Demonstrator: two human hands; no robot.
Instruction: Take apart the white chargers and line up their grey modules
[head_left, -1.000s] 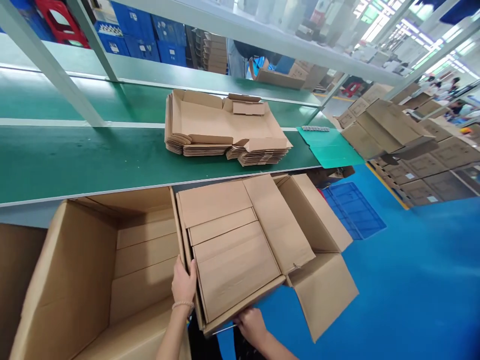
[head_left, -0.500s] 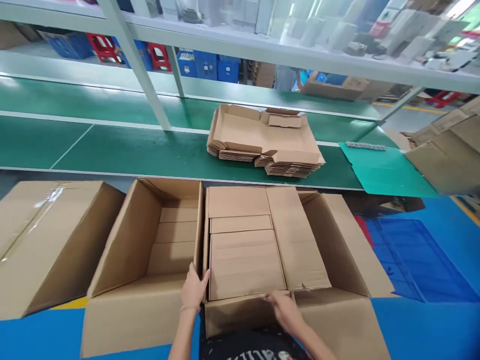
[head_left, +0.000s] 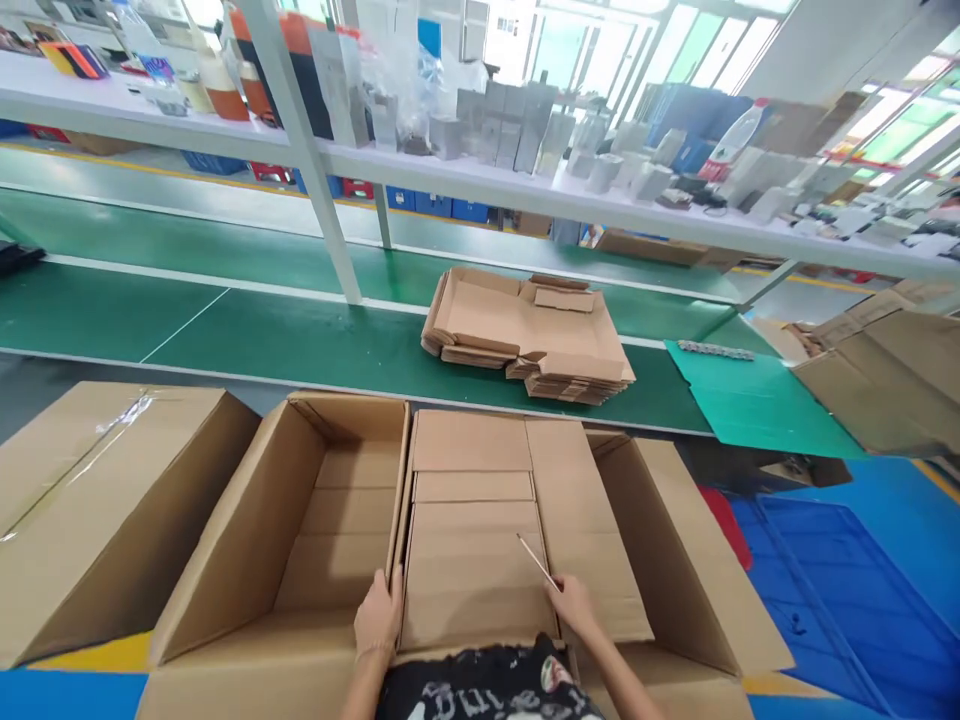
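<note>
At the lower middle, my left hand (head_left: 378, 612) grips the right wall of a deep open cardboard carton (head_left: 247, 570), fingers and thumb on either side of the edge. Beside it stands a carton packed with flat brown boxes (head_left: 471, 560), their tops near its rim. My right hand (head_left: 574, 605) is closed on a thin, pale brown stick (head_left: 537, 560), which points up and left over the flat boxes. A long cardboard flap or panel (head_left: 589, 520) lies right of them, under my right hand. What the stick is made of cannot be made out.
A taped carton (head_left: 112, 480) stands at left, another open carton (head_left: 675, 560) at right. Behind, a stack of folded cardboard sheets (head_left: 525, 335) lies on the green bench (head_left: 285, 345). A shelf post (head_left: 307, 150) rises from the bench. A blue crate (head_left: 825, 590) sits on the floor.
My right hand has moved up from the carton's front edge, and a thin stick now shows in it. My left hand stays on the carton wall. The view has tilted up.
</note>
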